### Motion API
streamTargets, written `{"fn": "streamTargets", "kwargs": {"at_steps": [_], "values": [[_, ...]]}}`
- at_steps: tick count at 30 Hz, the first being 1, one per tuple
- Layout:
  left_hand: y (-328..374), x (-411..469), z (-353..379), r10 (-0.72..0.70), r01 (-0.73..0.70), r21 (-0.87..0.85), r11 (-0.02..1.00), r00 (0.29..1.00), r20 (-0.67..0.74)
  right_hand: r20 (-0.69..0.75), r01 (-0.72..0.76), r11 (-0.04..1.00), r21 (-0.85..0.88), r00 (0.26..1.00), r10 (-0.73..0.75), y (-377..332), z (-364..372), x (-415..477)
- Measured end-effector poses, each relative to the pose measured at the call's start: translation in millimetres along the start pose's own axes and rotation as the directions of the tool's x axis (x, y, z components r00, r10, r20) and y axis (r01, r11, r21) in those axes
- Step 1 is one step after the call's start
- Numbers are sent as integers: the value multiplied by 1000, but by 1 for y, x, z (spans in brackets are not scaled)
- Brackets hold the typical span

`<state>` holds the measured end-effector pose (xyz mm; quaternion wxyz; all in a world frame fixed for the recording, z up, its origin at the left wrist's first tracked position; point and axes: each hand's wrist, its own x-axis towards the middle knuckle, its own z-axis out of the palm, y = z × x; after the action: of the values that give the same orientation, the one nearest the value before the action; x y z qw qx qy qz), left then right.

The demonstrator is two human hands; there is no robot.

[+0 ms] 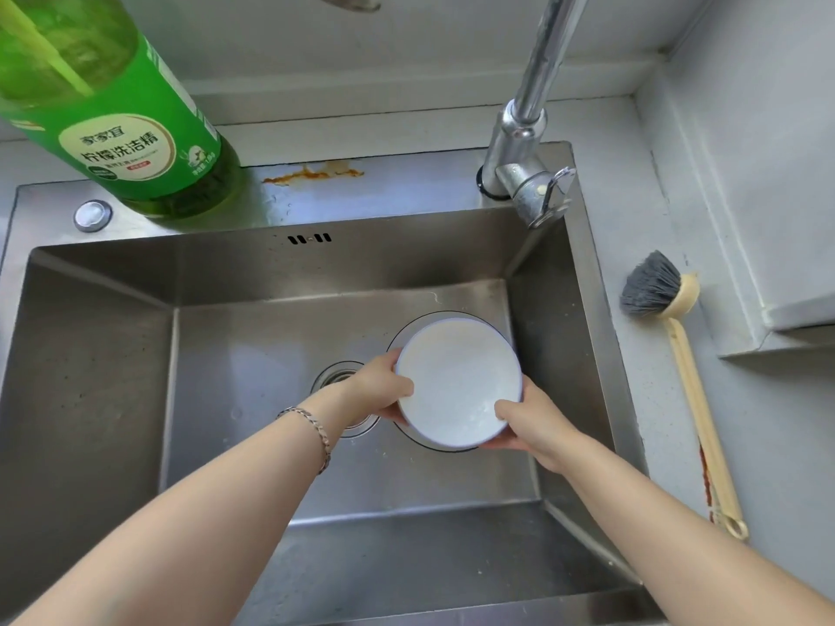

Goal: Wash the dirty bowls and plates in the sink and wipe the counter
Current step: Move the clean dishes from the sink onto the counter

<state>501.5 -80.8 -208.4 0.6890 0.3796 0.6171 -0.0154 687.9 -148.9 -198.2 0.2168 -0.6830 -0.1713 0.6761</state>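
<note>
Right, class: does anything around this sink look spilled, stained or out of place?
Yes. An orange stain smears the sink ledge behind the basin, and a reddish streak marks the counter beside the brush handle.

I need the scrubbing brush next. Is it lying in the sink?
No, the brush lies on the counter to the right of the sink.
</note>
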Motion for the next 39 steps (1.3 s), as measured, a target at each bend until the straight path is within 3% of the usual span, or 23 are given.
{"fn": "streamTargets", "kwargs": {"at_steps": [7,10,18,23,26,32,39], "values": [[0,-48,-8,164,-164,9,986,983,-80,25,174,982,-67,985,-173,-4,9,-28],[4,-85,-22,294,-285,76,956,942,-165,54,343,910,-234,939,-340,-24,19,-51],[11,-197,-81,592,-531,264,805,743,-312,255,674,658,-336,738,-625,-92,76,-127],[10,-254,-122,731,-633,367,681,572,-371,323,800,476,-366,589,-741,-130,123,-162],[5,-275,-146,801,-671,439,597,472,-367,377,844,374,-384,513,-771,-143,149,-180],[-17,-299,-170,840,-701,467,538,403,-362,436,864,263,-430,454,-777,-145,181,-204],[-38,-313,-180,896,-757,498,423,269,-353,495,892,137,-430,360,-791,-138,203,-215]]}}
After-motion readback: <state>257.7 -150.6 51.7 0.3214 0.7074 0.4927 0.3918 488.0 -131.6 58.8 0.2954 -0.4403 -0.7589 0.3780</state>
